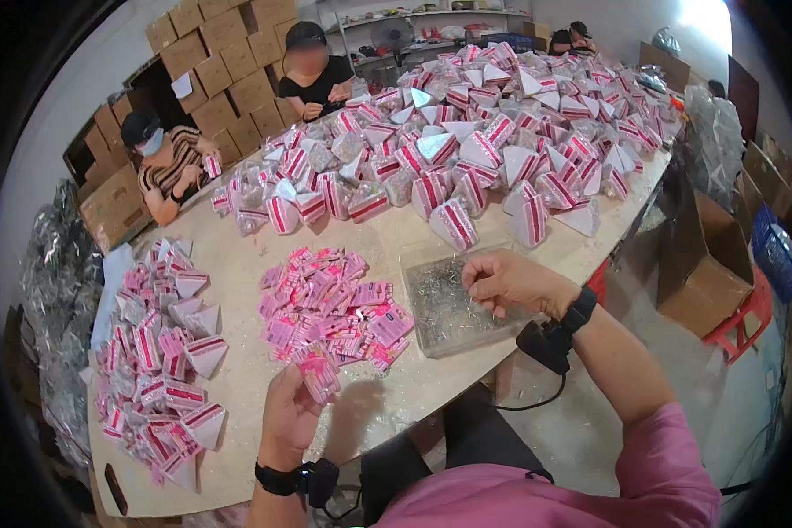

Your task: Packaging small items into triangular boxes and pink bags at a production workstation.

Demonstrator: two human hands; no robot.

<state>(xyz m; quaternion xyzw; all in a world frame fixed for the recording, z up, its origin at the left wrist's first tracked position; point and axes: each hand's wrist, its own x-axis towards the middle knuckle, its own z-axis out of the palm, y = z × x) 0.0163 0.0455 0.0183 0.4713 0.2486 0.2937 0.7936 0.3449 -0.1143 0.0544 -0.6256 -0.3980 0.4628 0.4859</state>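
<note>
My left hand is closed on a small pink printed card, held just above the near side of a heap of pink cards. Over a shallow clear plastic tray, my right hand has its fingers pinched together. Whatever may be between those fingertips is too small to make out. Loose, thin metal pins are scattered in the tray. Left of the cards lies a pile of wedge-shaped clear packets with red-and-white striped sides, several with pink cards among them.
A large mound of similar striped wedge packets covers the table's far side. Two people work across the table, another at the far back. Cardboard boxes are stacked behind; an open carton rests on a red stool at right.
</note>
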